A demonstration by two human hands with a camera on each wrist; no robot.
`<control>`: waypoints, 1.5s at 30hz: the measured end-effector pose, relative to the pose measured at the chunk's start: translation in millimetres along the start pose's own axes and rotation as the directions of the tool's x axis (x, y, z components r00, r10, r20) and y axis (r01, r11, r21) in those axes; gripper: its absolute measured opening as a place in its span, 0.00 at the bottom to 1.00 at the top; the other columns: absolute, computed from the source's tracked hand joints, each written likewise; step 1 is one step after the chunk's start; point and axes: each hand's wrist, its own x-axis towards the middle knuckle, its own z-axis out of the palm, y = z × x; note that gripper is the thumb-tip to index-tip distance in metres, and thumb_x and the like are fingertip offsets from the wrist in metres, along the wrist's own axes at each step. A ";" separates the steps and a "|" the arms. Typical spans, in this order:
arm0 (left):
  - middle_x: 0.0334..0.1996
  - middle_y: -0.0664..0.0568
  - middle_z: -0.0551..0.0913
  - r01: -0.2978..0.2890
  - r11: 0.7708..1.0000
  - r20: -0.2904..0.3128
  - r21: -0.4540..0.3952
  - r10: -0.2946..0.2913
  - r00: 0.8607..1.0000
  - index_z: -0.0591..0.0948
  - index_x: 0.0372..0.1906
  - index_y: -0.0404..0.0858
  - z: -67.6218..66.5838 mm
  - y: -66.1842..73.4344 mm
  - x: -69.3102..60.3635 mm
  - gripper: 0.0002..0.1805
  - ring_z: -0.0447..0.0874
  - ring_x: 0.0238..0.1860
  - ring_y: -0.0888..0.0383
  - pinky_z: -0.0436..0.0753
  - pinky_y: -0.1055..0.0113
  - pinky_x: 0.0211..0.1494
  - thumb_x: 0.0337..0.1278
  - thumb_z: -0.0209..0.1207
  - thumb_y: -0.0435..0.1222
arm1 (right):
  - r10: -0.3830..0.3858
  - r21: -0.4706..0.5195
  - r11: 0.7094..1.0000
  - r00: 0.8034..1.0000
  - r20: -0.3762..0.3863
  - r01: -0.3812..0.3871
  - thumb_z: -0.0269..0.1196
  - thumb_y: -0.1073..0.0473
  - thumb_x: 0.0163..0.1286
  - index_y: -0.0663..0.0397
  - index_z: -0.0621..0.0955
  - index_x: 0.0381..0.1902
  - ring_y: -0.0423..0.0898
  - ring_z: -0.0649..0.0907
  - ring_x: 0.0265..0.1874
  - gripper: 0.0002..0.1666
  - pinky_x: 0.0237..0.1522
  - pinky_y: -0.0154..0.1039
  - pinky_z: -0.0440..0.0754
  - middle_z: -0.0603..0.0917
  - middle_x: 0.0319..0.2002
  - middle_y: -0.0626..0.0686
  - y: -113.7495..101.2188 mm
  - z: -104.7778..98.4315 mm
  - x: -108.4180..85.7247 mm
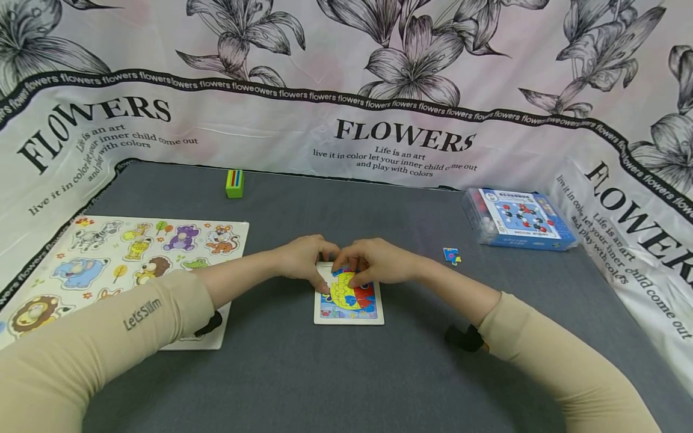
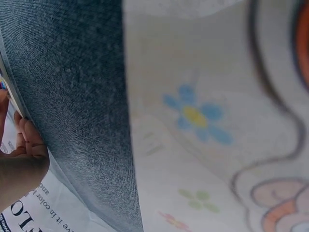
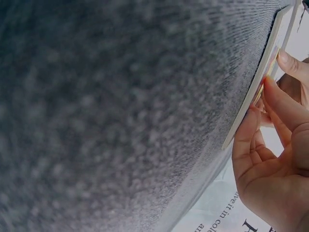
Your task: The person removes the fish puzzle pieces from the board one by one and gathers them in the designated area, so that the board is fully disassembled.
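Basically both hands are on the puzzle point(image 1: 346, 296), which lies flat on the grey cloth point(image 1: 335, 379) at ctr of the head view. It's a small pic w/ a white border: yellow shape in the mid, red at R, blue around. L hand point(image 1: 303, 257) grips its upper L part, thumb on the face, other fingers bent at the top edge. R hand point(image 1: 381, 260) has bent fingers and thumb tips on the upper part of the face; can't tell if a piece is pinched btwn them. The two hands are close together, fingertips nearly meeting.

Loose piece point(image 1: 451, 256), mostly blue, lies R of ctr, near the R forearm. Box point(image 1: 522, 219), clear and blue w/ a molecule pic, sits upper R. Green block point(image 1: 234, 184) w/ coloured stripes stands upper L. Animal board point(image 1: 178, 255) takes up the L side, partly under the L arm; it's blurry and fills the R half of the L wrist view. Printed curtain point(image 1: 260, 126) w/ flowers & text hangs across the top. Both sleeves point(image 1: 162, 313) are beige.
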 end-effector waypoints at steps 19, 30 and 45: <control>0.44 0.44 0.76 -0.020 1.000 -0.003 -0.004 0.020 1.000 0.81 0.58 0.43 2.6 -1.1 0.4 0.33 0.72 0.40 0.55 0.72 0.71 0.37 0.39 0.78 0.38 | 0.018 -0.030 0.999 0.999 -0.037 -0.019 0.71 0.61 0.60 0.43 0.84 0.49 0.43 0.75 0.35 0.18 0.36 0.32 0.76 0.77 0.40 0.51 1.6 4.3 -2.5; 0.45 0.44 0.76 -0.021 1.000 -0.005 0.006 0.021 1.000 0.81 0.57 0.43 3.1 0.4 -0.2 0.33 0.72 0.41 0.54 0.72 0.71 0.38 0.39 0.78 0.39 | 0.030 -0.033 0.999 0.998 -0.057 -0.031 0.72 0.61 0.60 0.42 0.84 0.49 0.44 0.75 0.41 0.19 0.42 0.35 0.76 0.78 0.42 0.50 -1.9 5.0 -5.4; 0.44 0.44 0.77 -0.019 1.000 -0.009 0.003 0.019 1.000 0.82 0.54 0.43 3.2 2.4 -2.0 0.30 0.72 0.42 0.54 0.72 0.71 0.38 0.39 0.78 0.39 | 0.023 -0.042 0.999 0.997 -0.071 -0.026 0.72 0.61 0.59 0.42 0.83 0.48 0.46 0.73 0.40 0.19 0.41 0.35 0.74 0.76 0.39 0.50 -1.8 6.7 -4.6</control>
